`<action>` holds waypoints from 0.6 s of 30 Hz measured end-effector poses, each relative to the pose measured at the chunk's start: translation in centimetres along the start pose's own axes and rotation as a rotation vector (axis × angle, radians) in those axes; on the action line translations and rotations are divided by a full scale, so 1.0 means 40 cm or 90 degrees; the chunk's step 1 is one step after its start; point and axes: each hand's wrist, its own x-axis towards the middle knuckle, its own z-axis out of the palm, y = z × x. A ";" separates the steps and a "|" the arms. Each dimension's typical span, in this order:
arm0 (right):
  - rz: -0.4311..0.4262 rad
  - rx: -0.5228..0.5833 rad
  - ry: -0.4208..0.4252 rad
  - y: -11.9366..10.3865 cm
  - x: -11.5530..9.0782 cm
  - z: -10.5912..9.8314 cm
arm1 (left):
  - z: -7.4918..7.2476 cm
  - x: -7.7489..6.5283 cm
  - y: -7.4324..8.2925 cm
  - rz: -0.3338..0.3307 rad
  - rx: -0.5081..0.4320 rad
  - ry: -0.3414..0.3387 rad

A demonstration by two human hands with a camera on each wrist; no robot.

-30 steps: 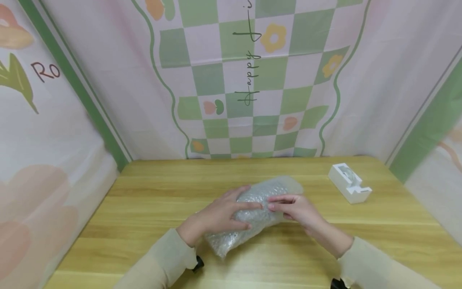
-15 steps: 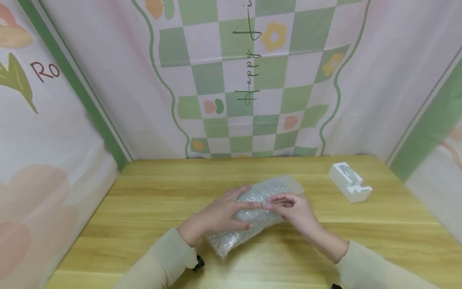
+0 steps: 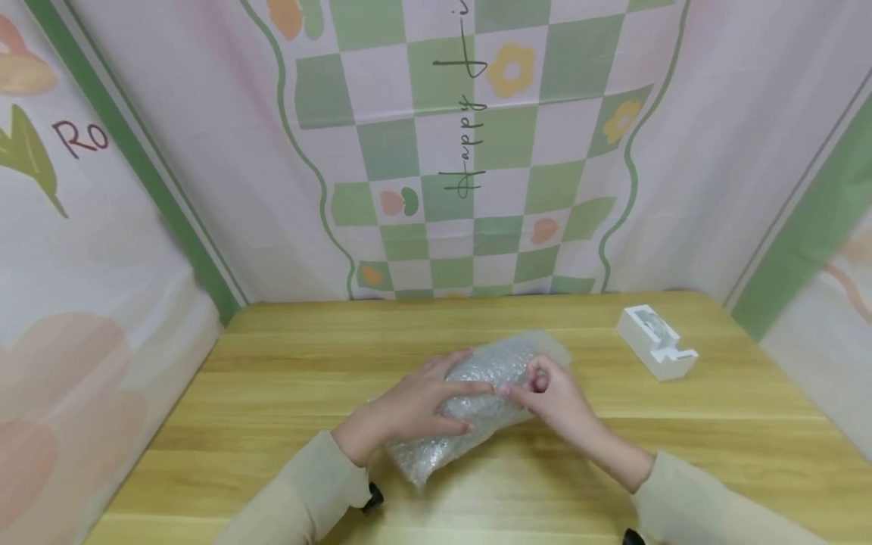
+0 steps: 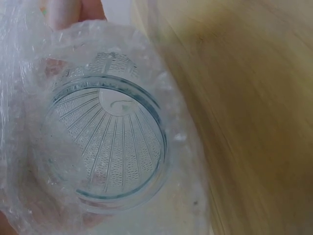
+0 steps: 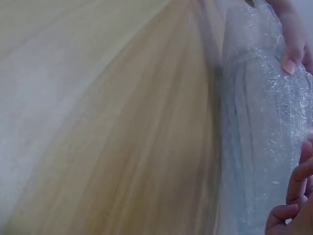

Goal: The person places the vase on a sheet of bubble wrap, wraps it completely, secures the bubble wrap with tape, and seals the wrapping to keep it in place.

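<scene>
A ribbed clear glass vessel (image 4: pixel 115 147) lies on its side inside bubble wrap (image 3: pixel 493 365); the left wrist view looks straight into its round mouth. Over the near left part of the bundle my left hand (image 3: pixel 418 405) holds it, fingers spread across the top and thumb on the near side. My right hand (image 3: pixel 560 401) is at the bundle's right half. Its thumb touches the wrap beside my left index fingertip, while the other fingers (image 5: pixel 299 183) are bent back off the surface. Whatever lies under that thumb is hidden.
A white tape dispenser (image 3: pixel 657 344) with a clear roll stands at the back right of the wooden table (image 3: pixel 293 378). Printed cloth (image 3: pixel 450 144) hangs behind the table's back edge and along both sides.
My right index finger has lifted and drawn back from the wrap, where it was close to the thumb. The thumb keeps its contact. My left hand and the bundle have stayed put.
</scene>
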 end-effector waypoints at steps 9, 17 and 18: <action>-0.232 -0.139 0.074 0.030 -0.018 0.019 | -0.001 -0.003 0.002 -0.003 0.006 0.002; -0.336 -0.185 0.069 0.046 -0.009 0.013 | 0.003 -0.001 -0.004 0.007 0.010 0.008; -0.352 -0.205 0.066 0.046 -0.005 0.009 | 0.004 0.000 -0.007 0.010 0.009 0.009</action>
